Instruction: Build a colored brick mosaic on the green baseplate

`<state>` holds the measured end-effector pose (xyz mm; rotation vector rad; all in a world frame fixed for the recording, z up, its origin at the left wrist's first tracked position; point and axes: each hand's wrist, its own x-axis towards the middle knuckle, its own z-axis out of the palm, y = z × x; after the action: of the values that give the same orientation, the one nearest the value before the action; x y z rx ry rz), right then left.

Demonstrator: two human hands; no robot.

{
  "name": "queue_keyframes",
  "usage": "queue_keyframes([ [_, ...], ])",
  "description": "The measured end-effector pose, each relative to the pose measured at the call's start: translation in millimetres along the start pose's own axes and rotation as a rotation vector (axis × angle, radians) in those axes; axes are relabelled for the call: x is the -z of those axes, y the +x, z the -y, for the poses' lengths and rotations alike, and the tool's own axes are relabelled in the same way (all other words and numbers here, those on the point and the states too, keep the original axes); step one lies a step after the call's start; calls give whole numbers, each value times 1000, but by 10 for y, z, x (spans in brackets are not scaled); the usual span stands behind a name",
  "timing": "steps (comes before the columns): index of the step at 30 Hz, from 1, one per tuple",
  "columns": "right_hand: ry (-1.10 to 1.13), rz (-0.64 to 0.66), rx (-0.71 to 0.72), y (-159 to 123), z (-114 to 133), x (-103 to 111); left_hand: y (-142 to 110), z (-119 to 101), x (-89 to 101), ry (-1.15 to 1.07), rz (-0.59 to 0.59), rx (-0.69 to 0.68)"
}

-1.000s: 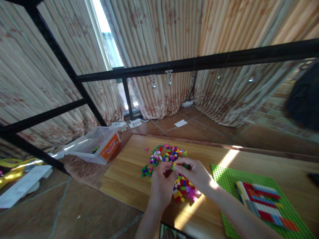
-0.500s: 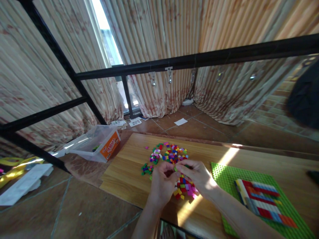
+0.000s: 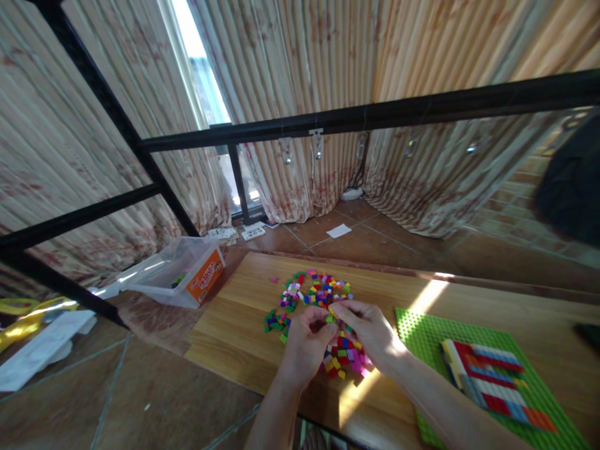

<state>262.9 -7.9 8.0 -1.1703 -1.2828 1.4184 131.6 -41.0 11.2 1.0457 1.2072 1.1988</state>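
Over the middle of a loose pile of small coloured toy bricks (image 3: 344, 357), my two hands come close together. My left hand (image 3: 304, 344) is closed, thumb and fingers curled around a small lime-green brick (image 3: 330, 319). My right hand (image 3: 370, 328) pinches at its fingertips, where a bit of yellow (image 3: 332, 309) shows; the fingers partly cover this piece. Whether the yellow and green pieces are joined, I cannot tell. To the right lies a green studded baseplate (image 3: 407, 322) bearing a flat build of red, white, blue and orange bricks (image 3: 501, 387).
The bricks lie on a wooden table (image 3: 229, 312). A clear plastic box (image 3: 173, 269) with an orange label stands on the floor at the left. Black metal bars (image 3: 262, 128) cross in front of the curtains (image 3: 319, 62). A white paper (image 3: 339, 231) lies on the tiles.
My right fingertips have shifted slightly, and yellow now shows at them above the lime-green piece. My left hand stays nearly in place.
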Motion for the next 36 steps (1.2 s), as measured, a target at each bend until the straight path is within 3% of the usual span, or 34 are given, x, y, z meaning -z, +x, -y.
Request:
queue_keyframes([
  [4, -399, -55, 135, 117, -26, 115, 84, 43, 101, 164, -69, -87],
  [8, -650, -54, 168, 169, 15, 166, 182, 41, 246, 510, -172, -189],
  [14, -769, -55, 183, 168, 18, 180, 392, -76, 407, 939, -257, -272],
  [20, -724, -91, 252, 51, 57, 257, 871, -227, 383, 1280, -345, -149],
  [23, -663, -88, 285, -57, 132, 289, 1039, -202, 335, 1291, -333, -133],
  [27, -576, -93, 236, -202, 200, 420, 1046, -166, 336, 1247, -316, -150],
  [32, -517, -95, 159, -353, 228, 713, 1075, -181, 531, 1077, -283, -184],
  [36, -513, -152, 158, -202, 183, 853, 1253, -144, 738, 851, -168, -217],
])
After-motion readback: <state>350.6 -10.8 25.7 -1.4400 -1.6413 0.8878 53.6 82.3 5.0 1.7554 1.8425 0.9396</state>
